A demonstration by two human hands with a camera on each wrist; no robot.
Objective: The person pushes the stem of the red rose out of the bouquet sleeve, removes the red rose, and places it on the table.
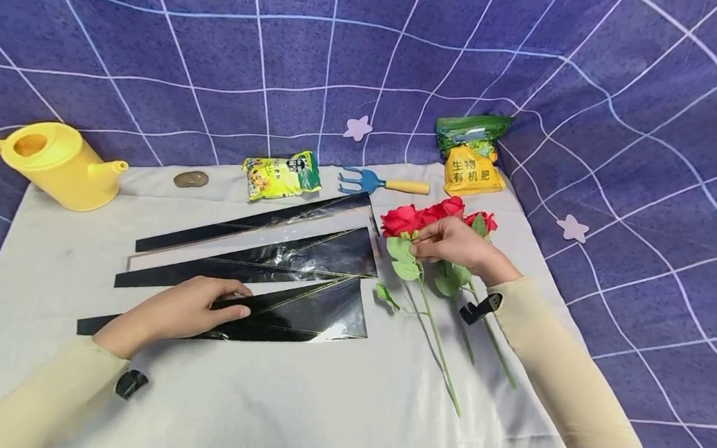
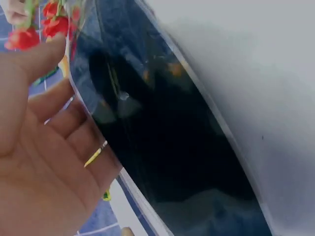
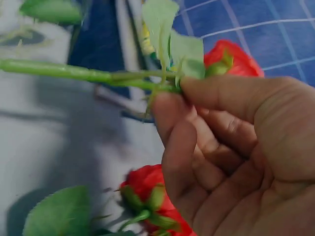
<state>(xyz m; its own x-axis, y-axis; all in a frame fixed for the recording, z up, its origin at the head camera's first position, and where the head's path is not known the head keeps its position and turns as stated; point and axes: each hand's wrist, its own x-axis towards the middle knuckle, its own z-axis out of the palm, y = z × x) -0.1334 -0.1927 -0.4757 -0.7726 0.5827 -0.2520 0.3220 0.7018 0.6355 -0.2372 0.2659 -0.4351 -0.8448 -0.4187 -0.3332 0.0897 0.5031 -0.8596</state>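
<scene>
With thumb and fingertips, my right hand [image 1: 451, 241] pinches the green stem [image 3: 83, 72] of a red rose [image 1: 400, 220], just below its bloom. Two more red roses lie beside it on the white cloth, partly behind that hand. My left hand [image 1: 187, 309] is at the nearest of three tapered black plastic flower sleeves [image 1: 309, 311]. The left wrist view shows its fingers [image 2: 78, 123] reaching behind the edge of this glossy sleeve, while the thumb stays apart from them. The other two sleeves lie farther back, one above the other in the head view.
A yellow watering can [image 1: 75, 169] stands at the back left, near a brownish flat oval object [image 1: 191, 179]. Along the back are a yellow-green packet [image 1: 282, 175], a blue hand fork [image 1: 364, 181] and a yellow bag [image 1: 473, 173] before a green bag [image 1: 472, 131].
</scene>
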